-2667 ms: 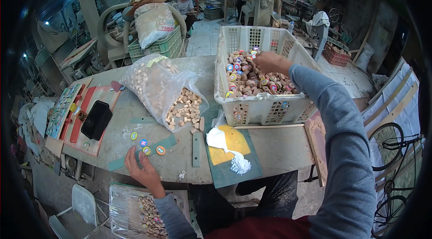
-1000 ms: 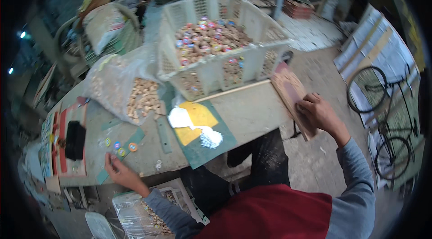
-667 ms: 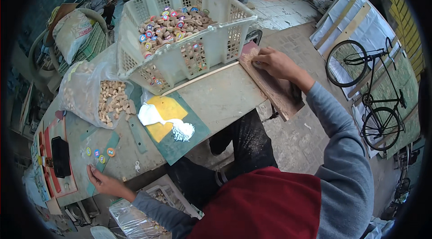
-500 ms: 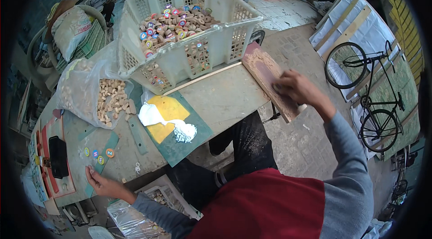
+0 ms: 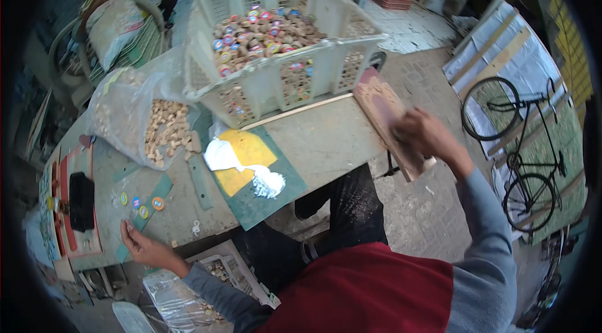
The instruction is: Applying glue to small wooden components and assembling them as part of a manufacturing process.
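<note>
My right hand [image 5: 427, 137] is closed, fingers down, over a long sanding board [image 5: 381, 102] thick with tan dust. What it grips is smeared by motion and hidden under the fingers. The board juts past the table's right end. At the table's front left edge, my left hand [image 5: 149, 250] is loosely open, palm up, with nothing visible in it. Just beyond its fingertips lie small round lettered discs, among them an orange disc [image 5: 158, 203] and a blue disc [image 5: 136, 202], near a green strip [image 5: 152, 207].
A large pale plastic crate [image 5: 282, 76] of wooden discs stands at the back. Beside it slumps a clear bag [image 5: 119, 113] of wooden pieces. A white cloth [image 5: 221, 155] lies on yellow and green sheets. Below the table sits a second crate [image 5: 235, 251]; a bicycle [image 5: 514, 151] is at right.
The view has shifted slightly, moving the table and crate rightward in it. My right hand has moved a little along the sanding board. My left hand stays beside the discs, its fingers slightly more curled.
</note>
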A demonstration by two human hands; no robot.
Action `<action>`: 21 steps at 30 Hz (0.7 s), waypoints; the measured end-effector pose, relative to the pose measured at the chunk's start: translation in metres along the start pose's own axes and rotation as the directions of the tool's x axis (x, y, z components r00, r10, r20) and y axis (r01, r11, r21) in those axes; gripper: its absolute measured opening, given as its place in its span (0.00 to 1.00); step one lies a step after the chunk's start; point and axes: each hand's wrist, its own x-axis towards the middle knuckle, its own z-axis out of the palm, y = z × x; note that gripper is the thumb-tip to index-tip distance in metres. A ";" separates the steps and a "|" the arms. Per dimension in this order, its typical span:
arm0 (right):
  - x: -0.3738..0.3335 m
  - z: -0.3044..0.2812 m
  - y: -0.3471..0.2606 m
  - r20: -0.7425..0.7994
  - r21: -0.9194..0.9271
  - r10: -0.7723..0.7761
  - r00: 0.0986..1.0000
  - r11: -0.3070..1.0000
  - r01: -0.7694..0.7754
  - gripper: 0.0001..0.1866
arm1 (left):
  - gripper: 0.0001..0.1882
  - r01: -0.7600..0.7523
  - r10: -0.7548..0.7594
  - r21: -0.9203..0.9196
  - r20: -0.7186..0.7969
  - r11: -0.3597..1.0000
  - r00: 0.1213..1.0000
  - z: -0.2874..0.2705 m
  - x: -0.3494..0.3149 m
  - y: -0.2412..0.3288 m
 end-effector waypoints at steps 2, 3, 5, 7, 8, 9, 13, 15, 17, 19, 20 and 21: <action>-0.016 -0.010 -0.029 -0.089 0.168 0.231 0.969 0.962 -0.214 0.11 | 0.17 -0.051 0.050 0.049 0.017 0.998 0.999 0.002 -0.001 0.002; -0.013 -0.006 -0.019 -0.091 0.169 0.213 0.973 0.966 -0.195 0.11 | 0.16 -0.061 0.060 0.030 0.018 0.998 0.998 0.007 -0.004 0.008; -0.006 0.004 -0.002 -0.187 0.112 0.154 0.970 0.985 -0.135 0.12 | 0.16 -0.047 0.047 0.025 -0.004 0.999 0.999 0.010 -0.005 0.007; 0.032 -0.002 0.002 -0.195 0.134 0.196 0.961 0.976 -0.172 0.12 | 0.17 -0.015 0.015 -0.020 -0.010 1.000 1.000 0.012 -0.005 0.010; 0.049 -0.006 0.007 -0.210 0.145 0.231 0.950 0.968 -0.204 0.13 | 0.17 -0.008 0.008 -0.010 -0.015 1.000 1.000 0.011 -0.005 0.009; 0.056 -0.003 0.015 -0.208 0.143 0.219 0.953 0.971 -0.192 0.13 | 0.17 0.007 -0.007 -0.041 0.009 0.999 1.000 0.010 -0.004 0.008; 0.044 0.004 0.015 -0.213 0.115 0.176 0.961 0.981 -0.154 0.13 | 0.17 0.020 -0.016 -0.076 0.058 0.997 0.998 0.009 0.000 -0.001; 0.020 -0.004 -0.008 -0.139 0.161 0.204 0.969 0.970 -0.181 0.15 | 0.17 0.009 -0.005 -0.053 0.066 0.999 0.998 0.005 -0.001 -0.001; -0.005 -0.003 -0.026 -0.135 0.155 0.219 0.966 0.968 -0.198 0.15 | 0.17 -0.021 0.021 -0.035 0.000 0.999 1.000 0.003 0.000 0.001; -0.013 -0.002 -0.020 -0.110 0.162 0.227 0.968 0.965 -0.208 0.16 | 0.17 -0.013 0.013 -0.053 -0.006 0.998 1.000 0.009 -0.002 -0.001; -0.003 0.000 -0.012 -0.111 0.154 0.228 0.967 0.966 -0.210 0.16 | 0.17 -0.011 0.010 -0.061 -0.016 0.998 1.000 0.012 -0.002 -0.001; 0.012 0.000 -0.003 -0.170 0.134 0.216 0.961 0.972 -0.195 0.15 | 0.17 -0.011 0.011 -0.035 -0.013 0.999 1.000 0.015 -0.003 0.004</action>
